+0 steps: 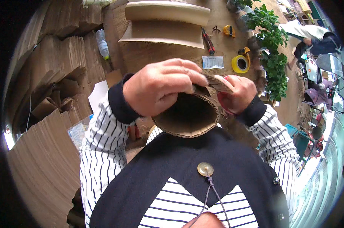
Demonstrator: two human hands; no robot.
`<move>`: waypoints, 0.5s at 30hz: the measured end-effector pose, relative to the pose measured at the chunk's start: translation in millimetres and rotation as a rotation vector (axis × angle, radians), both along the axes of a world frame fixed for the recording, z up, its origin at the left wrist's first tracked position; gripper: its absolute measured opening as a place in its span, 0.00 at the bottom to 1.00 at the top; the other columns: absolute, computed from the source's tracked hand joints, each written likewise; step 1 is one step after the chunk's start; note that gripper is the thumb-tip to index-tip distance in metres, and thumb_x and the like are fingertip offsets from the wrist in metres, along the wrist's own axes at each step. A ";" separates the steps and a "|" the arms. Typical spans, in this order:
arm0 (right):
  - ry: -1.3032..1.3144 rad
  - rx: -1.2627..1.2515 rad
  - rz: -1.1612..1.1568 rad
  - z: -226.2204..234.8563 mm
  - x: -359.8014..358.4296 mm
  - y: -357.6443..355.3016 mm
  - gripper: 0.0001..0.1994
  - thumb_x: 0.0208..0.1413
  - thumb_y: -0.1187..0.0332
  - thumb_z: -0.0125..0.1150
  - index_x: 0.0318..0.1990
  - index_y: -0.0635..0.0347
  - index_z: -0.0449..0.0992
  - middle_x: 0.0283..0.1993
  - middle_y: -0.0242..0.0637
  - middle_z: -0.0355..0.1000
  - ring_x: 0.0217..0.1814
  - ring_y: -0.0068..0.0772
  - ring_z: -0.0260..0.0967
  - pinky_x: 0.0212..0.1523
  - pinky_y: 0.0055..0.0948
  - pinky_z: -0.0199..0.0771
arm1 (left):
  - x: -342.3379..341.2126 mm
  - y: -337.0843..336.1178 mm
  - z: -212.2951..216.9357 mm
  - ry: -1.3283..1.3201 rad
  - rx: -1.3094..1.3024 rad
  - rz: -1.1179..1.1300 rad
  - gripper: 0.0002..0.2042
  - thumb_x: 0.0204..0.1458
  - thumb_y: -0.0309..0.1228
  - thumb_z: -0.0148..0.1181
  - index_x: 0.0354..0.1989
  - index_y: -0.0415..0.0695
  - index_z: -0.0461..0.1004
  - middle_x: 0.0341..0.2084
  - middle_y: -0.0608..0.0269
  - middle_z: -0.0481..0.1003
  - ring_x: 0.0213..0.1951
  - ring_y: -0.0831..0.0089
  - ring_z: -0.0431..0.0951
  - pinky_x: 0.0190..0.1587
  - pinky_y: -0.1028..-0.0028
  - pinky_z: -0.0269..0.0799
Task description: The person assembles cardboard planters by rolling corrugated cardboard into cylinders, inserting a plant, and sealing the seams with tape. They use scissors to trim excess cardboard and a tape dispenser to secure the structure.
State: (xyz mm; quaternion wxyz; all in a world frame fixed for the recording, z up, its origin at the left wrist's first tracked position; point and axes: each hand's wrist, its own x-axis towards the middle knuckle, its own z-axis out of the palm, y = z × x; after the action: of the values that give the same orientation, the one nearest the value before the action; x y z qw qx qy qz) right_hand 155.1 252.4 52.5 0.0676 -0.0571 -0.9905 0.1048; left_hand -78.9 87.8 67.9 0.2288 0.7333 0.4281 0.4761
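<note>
In front of my chest is a piece of corrugated cardboard (187,133) rolled into a tube, its open end facing up. My left hand (162,85) is closed over the tube's far left rim, with its fingers bent over the edge. On the far right side, my right hand (238,93) is closed around a red looped handle (222,103), which looks like that of scissors. A cut-looking cardboard flap (220,83) sticks up between the two hands. A dark, blade-like piece shows by the rim; the rest of the tool is hidden.
A curved cardboard sheet (164,32) lies on the table beyond my hands. Near it are red-handled pliers (208,41), a small packet (213,62), a yellow tape roll (240,64) and a tape measure (228,30). Cardboard stacks (46,152), a bottle (102,43) and a plant (274,57) flank me.
</note>
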 end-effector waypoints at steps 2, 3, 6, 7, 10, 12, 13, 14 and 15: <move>-0.023 0.049 0.028 -1.6 7.6 5.7 0.19 0.40 0.67 0.65 0.43 0.55 0.75 0.32 0.35 0.73 0.31 0.39 0.74 0.28 0.36 0.74 | -8.2 10.4 -1.7 0.013 0.030 -0.068 0.12 0.37 0.12 0.53 0.31 0.38 0.73 0.43 0.54 0.78 0.53 0.51 0.74 0.53 0.59 0.72; -0.027 0.080 0.033 1.3 9.1 7.5 0.18 0.40 0.67 0.65 0.43 0.56 0.75 0.32 0.36 0.73 0.31 0.39 0.74 0.28 0.36 0.74 | -13.2 15.6 1.9 0.069 0.077 -0.044 0.11 0.40 0.13 0.54 0.33 0.39 0.74 0.43 0.55 0.78 0.53 0.52 0.74 0.54 0.59 0.72; -0.047 0.095 0.001 -4.0 15.6 19.9 0.20 0.39 0.65 0.68 0.44 0.56 0.74 0.29 0.34 0.74 0.28 0.39 0.74 0.27 0.35 0.74 | -15.4 16.3 4.7 0.105 -0.001 0.144 0.11 0.46 0.16 0.58 0.37 0.42 0.78 0.41 0.57 0.72 0.46 0.60 0.76 0.47 0.67 0.74; -0.023 0.109 -0.041 -3.0 17.0 19.2 0.21 0.39 0.65 0.69 0.44 0.56 0.74 0.28 0.34 0.74 0.27 0.39 0.74 0.27 0.35 0.74 | -13.0 14.3 7.8 0.149 -0.020 0.222 0.10 0.46 0.16 0.58 0.36 0.42 0.78 0.42 0.57 0.70 0.44 0.61 0.76 0.45 0.68 0.74; 0.049 0.124 -0.284 4.6 19.6 7.9 0.22 0.36 0.60 0.73 0.40 0.53 0.73 0.22 0.32 0.72 0.23 0.39 0.73 0.25 0.35 0.73 | -8.7 17.5 4.4 0.159 -0.043 0.277 0.10 0.46 0.16 0.59 0.36 0.43 0.78 0.42 0.57 0.70 0.43 0.63 0.76 0.42 0.70 0.75; 0.034 0.140 -0.368 4.3 25.2 5.9 0.21 0.36 0.58 0.74 0.38 0.52 0.73 0.22 0.32 0.71 0.22 0.39 0.73 0.23 0.35 0.72 | -6.7 20.7 2.2 0.126 -0.052 0.248 0.09 0.46 0.16 0.59 0.35 0.42 0.78 0.42 0.57 0.70 0.42 0.63 0.76 0.42 0.70 0.75; -0.023 0.140 -0.387 3.1 28.6 5.1 0.19 0.36 0.56 0.74 0.34 0.50 0.73 0.22 0.31 0.72 0.23 0.37 0.73 0.25 0.34 0.72 | -6.4 21.9 1.6 0.111 -0.061 0.229 0.09 0.47 0.16 0.60 0.35 0.42 0.78 0.42 0.57 0.71 0.42 0.63 0.76 0.42 0.70 0.75; -0.018 0.144 -0.357 4.1 29.7 5.7 0.18 0.36 0.56 0.74 0.33 0.50 0.73 0.23 0.31 0.72 0.24 0.37 0.73 0.26 0.34 0.72 | -4.7 22.5 2.2 0.102 -0.064 0.208 0.09 0.47 0.17 0.60 0.35 0.42 0.78 0.42 0.57 0.71 0.42 0.64 0.76 0.42 0.70 0.76; -0.014 0.148 -0.327 5.2 29.9 6.6 0.18 0.36 0.56 0.74 0.33 0.50 0.74 0.24 0.31 0.72 0.25 0.37 0.73 0.27 0.34 0.72 | -1.9 22.5 4.5 0.123 -0.049 0.207 0.08 0.48 0.17 0.59 0.35 0.41 0.78 0.42 0.56 0.72 0.43 0.64 0.77 0.42 0.70 0.77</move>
State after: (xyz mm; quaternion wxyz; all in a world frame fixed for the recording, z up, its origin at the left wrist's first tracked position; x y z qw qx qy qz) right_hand 185.0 259.0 57.8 0.0811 -0.2129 -0.9735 0.0189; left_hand -80.8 110.4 72.4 0.1697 0.7070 0.5263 0.4408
